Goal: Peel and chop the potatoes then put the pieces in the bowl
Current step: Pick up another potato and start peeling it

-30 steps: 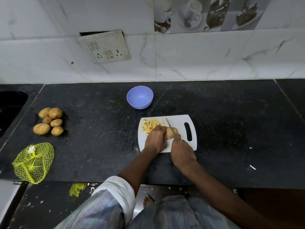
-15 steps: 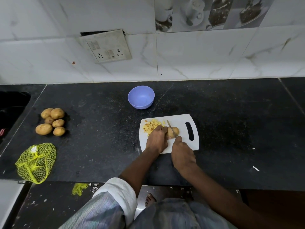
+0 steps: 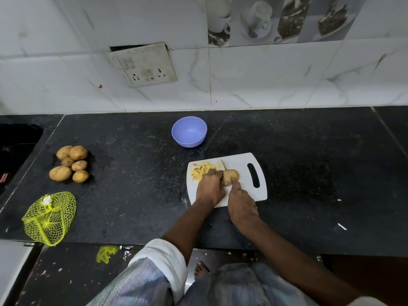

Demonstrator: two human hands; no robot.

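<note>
A white cutting board (image 3: 242, 195) lies on the black counter. On it my left hand (image 3: 210, 188) holds a brown potato (image 3: 231, 176) down by its left end. My right hand (image 3: 241, 204) grips a knife (image 3: 226, 171) whose blade lies across the potato. A heap of yellow chopped pieces (image 3: 204, 170) sits at the board's far left corner. A purple bowl (image 3: 189, 131) stands behind the board, and nothing shows inside it. Several whole potatoes (image 3: 69, 163) lie in a cluster at the left.
A yellow net bag (image 3: 49, 217) lies at the counter's front left. A dark sink (image 3: 15, 146) opens at the far left edge. A loose wall socket plate (image 3: 143, 65) hangs on the tiled wall. Small white scraps (image 3: 341, 226) lie at the right.
The knife blade has shifted slightly along the potato between the earlier frames and now. Both hands stay on the board in nearly the same place.
</note>
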